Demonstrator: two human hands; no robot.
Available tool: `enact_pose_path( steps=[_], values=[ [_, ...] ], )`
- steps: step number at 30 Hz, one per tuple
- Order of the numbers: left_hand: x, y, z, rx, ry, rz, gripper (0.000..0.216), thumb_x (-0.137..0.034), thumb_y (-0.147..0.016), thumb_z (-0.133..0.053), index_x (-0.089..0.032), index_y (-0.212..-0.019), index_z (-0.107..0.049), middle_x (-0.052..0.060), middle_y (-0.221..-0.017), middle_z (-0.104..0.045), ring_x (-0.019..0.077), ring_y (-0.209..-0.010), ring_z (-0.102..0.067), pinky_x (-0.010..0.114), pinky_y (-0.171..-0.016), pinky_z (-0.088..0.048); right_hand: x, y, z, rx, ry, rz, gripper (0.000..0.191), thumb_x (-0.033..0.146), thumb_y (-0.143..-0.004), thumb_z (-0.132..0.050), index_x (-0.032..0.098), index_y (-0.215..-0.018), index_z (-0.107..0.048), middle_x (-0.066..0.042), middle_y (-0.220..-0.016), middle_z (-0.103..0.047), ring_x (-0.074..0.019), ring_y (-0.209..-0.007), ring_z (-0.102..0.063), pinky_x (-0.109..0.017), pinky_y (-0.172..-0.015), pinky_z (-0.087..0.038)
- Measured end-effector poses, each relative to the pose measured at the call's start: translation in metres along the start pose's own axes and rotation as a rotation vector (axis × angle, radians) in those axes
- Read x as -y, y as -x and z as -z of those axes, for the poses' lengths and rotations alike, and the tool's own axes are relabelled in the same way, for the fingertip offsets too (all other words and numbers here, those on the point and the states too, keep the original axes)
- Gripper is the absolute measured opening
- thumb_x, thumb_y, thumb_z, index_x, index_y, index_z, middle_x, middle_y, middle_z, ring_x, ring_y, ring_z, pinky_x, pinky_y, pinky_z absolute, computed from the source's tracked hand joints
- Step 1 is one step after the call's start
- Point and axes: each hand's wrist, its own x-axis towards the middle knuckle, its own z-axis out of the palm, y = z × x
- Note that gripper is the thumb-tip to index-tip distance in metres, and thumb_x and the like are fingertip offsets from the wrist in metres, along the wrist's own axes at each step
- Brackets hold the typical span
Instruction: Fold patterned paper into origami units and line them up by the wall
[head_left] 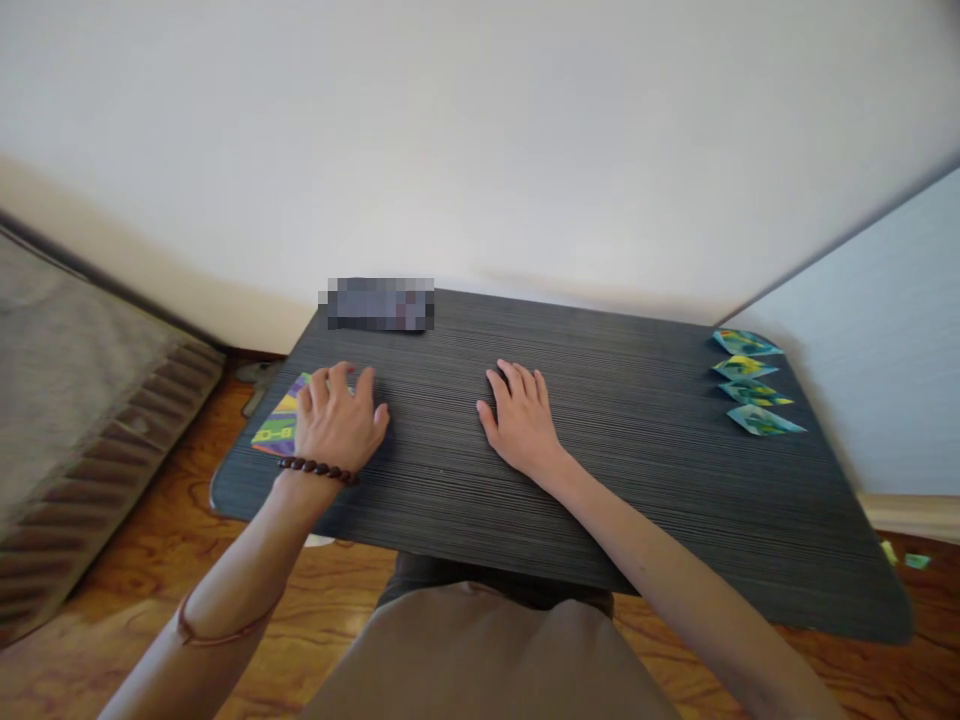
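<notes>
My left hand (337,420) lies on a stack of coloured paper sheets (279,425) at the left end of a dark ribbed table (637,480). Its fingers are bent down onto the paper and a bead bracelet circles the wrist. My right hand (521,415) rests flat on the bare tabletop near the middle, fingers stretched out and holding nothing. Several folded blue-green paper shapes (754,385) lie in a row at the far right of the table, well away from both hands.
A blurred dark object (381,304) sits at the table's back edge near the wall. A mattress or cushion (82,400) lies to the left on the wooden floor. A pale panel (885,370) stands at the right. Small paper scraps (904,556) lie on the floor.
</notes>
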Motion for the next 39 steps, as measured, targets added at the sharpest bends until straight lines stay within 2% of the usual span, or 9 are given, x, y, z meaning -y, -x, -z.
enact_pose_path(
  steps=[3, 4, 7, 11, 18, 22, 29, 35, 39],
  values=[
    [0.013, -0.005, 0.008, 0.195, -0.029, 0.024, 0.036, -0.036, -0.082, -0.047, -0.013, -0.109, -0.056, 0.018, -0.105, -0.061, 0.0353, -0.096, -0.057, 0.046, -0.078, -0.046, 0.006, -0.002, -0.003, -0.013, 0.004, 0.001, 0.045, 0.034, -0.090, -0.039, 0.012, -0.129, -0.045, -0.014, -0.139, -0.039, -0.0300, -0.128, -0.031, -0.053, -0.109, -0.016],
    [0.014, -0.007, 0.009, 0.320, -0.038, 0.040, 0.031, -0.033, -0.085, -0.042, -0.013, -0.104, -0.057, 0.017, -0.099, -0.063, 0.0330, -0.090, -0.061, 0.043, -0.073, -0.047, 0.007, -0.003, -0.003, -0.015, 0.006, -0.002, 0.045, 0.034, -0.090, -0.039, 0.012, -0.128, -0.045, -0.014, -0.139, -0.039, -0.0300, -0.128, -0.031, -0.054, -0.109, -0.016],
    [0.012, -0.012, 0.010, 0.385, -0.068, 0.052, 0.027, -0.021, -0.086, -0.036, -0.011, -0.095, -0.060, 0.019, -0.090, -0.065, 0.0335, -0.082, -0.064, 0.042, -0.065, -0.048, 0.008, -0.002, -0.003, -0.015, 0.011, -0.004, 0.045, 0.035, -0.090, -0.039, 0.013, -0.129, -0.045, -0.013, -0.139, -0.040, -0.0296, -0.128, -0.032, -0.053, -0.109, -0.017],
    [0.009, -0.015, 0.012, 0.384, -0.092, 0.027, 0.027, -0.020, -0.085, -0.037, -0.011, -0.095, -0.061, 0.020, -0.090, -0.066, 0.0367, -0.082, -0.064, 0.044, -0.065, -0.047, 0.007, -0.001, -0.002, -0.018, 0.016, -0.006, 0.045, 0.035, -0.091, -0.038, 0.013, -0.129, -0.045, -0.012, -0.139, -0.041, -0.0286, -0.128, -0.032, -0.052, -0.109, -0.016],
    [0.017, -0.012, 0.023, 0.349, -0.118, 0.107, 0.039, -0.032, -0.089, -0.032, -0.018, -0.117, -0.056, 0.019, -0.088, -0.067, 0.0370, -0.083, -0.064, 0.045, -0.066, -0.047, 0.005, 0.000, -0.004, -0.032, 0.002, -0.001, 0.044, 0.035, -0.091, -0.039, 0.015, -0.129, -0.045, -0.012, -0.140, -0.040, -0.0280, -0.129, -0.031, -0.051, -0.110, -0.015],
    [0.024, -0.008, 0.023, 0.316, -0.040, 0.175, 0.037, -0.037, -0.087, -0.035, -0.024, -0.113, -0.058, 0.014, -0.091, -0.068, 0.0344, -0.087, -0.063, 0.043, -0.070, -0.047, 0.004, 0.001, -0.005, -0.033, -0.003, 0.007, 0.045, 0.035, -0.091, -0.039, 0.014, -0.129, -0.046, -0.011, -0.139, -0.041, -0.0279, -0.129, -0.032, -0.050, -0.110, -0.015],
    [0.040, -0.004, 0.026, 0.102, 0.107, 0.183, 0.027, -0.038, -0.083, -0.047, -0.027, -0.106, -0.056, 0.006, -0.093, -0.070, 0.0321, -0.083, -0.064, 0.041, -0.066, -0.047, 0.003, 0.000, -0.005, -0.037, -0.014, 0.014, 0.045, 0.035, -0.090, -0.040, 0.014, -0.129, -0.046, -0.012, -0.139, -0.041, -0.0284, -0.129, -0.032, -0.051, -0.110, -0.015],
    [0.049, -0.003, 0.023, 0.123, 0.149, 0.176, 0.029, -0.049, -0.079, -0.053, -0.028, -0.093, -0.066, 0.008, -0.083, -0.071, 0.0330, -0.079, -0.063, 0.040, -0.061, -0.046, 0.002, 0.000, -0.004, -0.037, -0.043, 0.015, 0.045, 0.035, -0.090, -0.039, 0.014, -0.130, -0.045, -0.012, -0.139, -0.041, -0.0285, -0.129, -0.032, -0.052, -0.110, -0.015],
    [0.046, 0.001, 0.029, 0.104, 0.109, 0.215, 0.034, -0.052, -0.083, -0.046, -0.031, -0.097, -0.069, 0.009, -0.083, -0.071, 0.0344, -0.075, -0.063, 0.041, -0.059, -0.045, 0.003, 0.001, -0.004, -0.033, -0.033, 0.012, 0.045, 0.035, -0.090, -0.040, 0.014, -0.129, -0.046, -0.012, -0.139, -0.041, -0.0284, -0.129, -0.032, -0.051, -0.110, -0.015]
  ],
)
